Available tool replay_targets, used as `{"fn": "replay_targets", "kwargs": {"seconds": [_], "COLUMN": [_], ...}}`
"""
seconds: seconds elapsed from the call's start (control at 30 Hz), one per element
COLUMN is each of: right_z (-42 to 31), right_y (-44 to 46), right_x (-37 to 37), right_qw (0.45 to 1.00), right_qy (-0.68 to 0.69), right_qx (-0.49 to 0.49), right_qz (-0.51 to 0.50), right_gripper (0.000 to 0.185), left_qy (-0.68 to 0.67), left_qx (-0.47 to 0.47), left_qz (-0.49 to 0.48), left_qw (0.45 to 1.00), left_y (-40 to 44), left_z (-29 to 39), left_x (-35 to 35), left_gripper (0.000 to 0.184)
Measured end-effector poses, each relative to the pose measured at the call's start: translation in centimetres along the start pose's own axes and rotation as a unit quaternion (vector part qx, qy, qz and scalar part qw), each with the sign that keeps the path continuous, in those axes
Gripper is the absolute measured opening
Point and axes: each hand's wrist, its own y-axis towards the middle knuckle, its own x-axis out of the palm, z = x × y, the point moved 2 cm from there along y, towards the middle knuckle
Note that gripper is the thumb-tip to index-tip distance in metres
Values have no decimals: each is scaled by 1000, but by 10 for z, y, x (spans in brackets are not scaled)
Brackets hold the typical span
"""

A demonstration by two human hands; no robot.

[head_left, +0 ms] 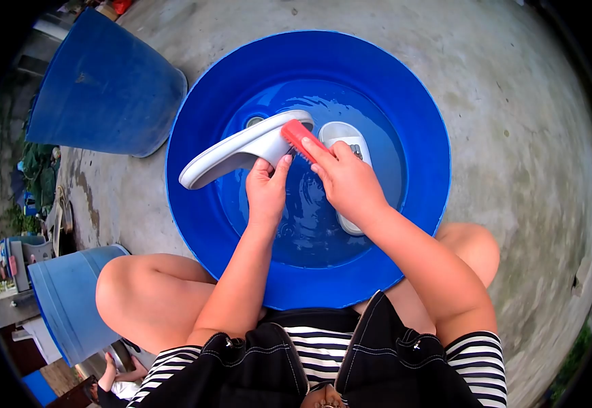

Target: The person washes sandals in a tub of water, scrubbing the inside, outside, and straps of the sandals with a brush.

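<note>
A white slide sandal [241, 144] is tilted on its side above the water in a round blue tub [204, 217]. My left hand [267, 192] grips it by its strap, fingers closed. In my right hand [348, 182] is a red scrub brush [299, 136], its bristles against the sandal's strap near the toe end. The other white sandal [342, 130] lies in the shallow water, partly hidden behind my right hand and forearm. A small round fitting [254, 122] shows at the tub's inner wall, partly covered by the held sandal.
To the upper left a large blue barrel [109, 85] stands close to the tub, and a lighter blue bucket [75, 299] is at lower left. Another person's hand [109, 370] shows at the bottom left. Concrete ground [514, 136] surrounds the tub; my knees flank it.
</note>
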Motion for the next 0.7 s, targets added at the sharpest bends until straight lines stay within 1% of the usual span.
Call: {"fn": "replay_targets", "kwargs": {"seconds": [0.03, 0.07, 0.1, 0.17, 0.23, 0.3, 0.37, 0.4, 0.43, 0.5, 0.57, 0.63, 0.67, 0.7], "right_z": [-10, -18, -16, -7, 9, 12, -6, -17, -15, -9, 13, 29, 30, 31], "right_y": [-7, -13, -13, -8, 5, 6, -5, -10, -10, -7, 5, 12, 13, 13], "right_x": [4, 5, 6, 7, 2, -2, 4, 6, 6, 5, 0, -7, -5, -1], "right_qw": [998, 996, 996, 998, 999, 998, 999, 997, 997, 999, 996, 993, 993, 989], "right_qy": [19, 32, 33, 3, -30, -45, -4, 13, 14, -36, -64, 13, 14, 100], "right_qx": [-52, -70, -68, -54, 42, 44, -36, -59, -57, -30, 62, 114, 113, 102], "right_qz": [-4, -37, -37, -16, -1, 0, -17, -42, -42, -28, -5, 13, 13, 48], "right_gripper": [44, 45, 45, 44, 41, 42, 43, 42, 42, 48, 45, 44, 44, 47], "left_qy": [-14, -19, -18, -62, -73, -32, -45, -58, -57, -79, -77, -84, -84, -117], "left_qx": [0, -10, -13, -7, -1, -8, -12, -18, -20, -15, -12, -20, -18, -56], "left_qz": [-1, 0, 0, -12, -6, 2, 0, -4, -4, -13, 0, -10, -9, -26], "left_qw": [1000, 1000, 1000, 998, 997, 999, 999, 998, 998, 997, 997, 996, 996, 991], "left_y": [0, 0, 0, 1, -3, -4, -1, -1, 0, -1, -3, -3, -3, -4], "left_z": [-3, -5, -5, -6, 4, 4, -2, -3, -4, -4, 2, 3, 5, 9], "left_x": [-1, -5, -6, -7, 1, 3, -2, -3, -3, -6, -1, -1, -1, -1], "left_gripper": [27, 28, 28, 28, 27, 28, 29, 30, 30, 30, 29, 34, 34, 40]}}
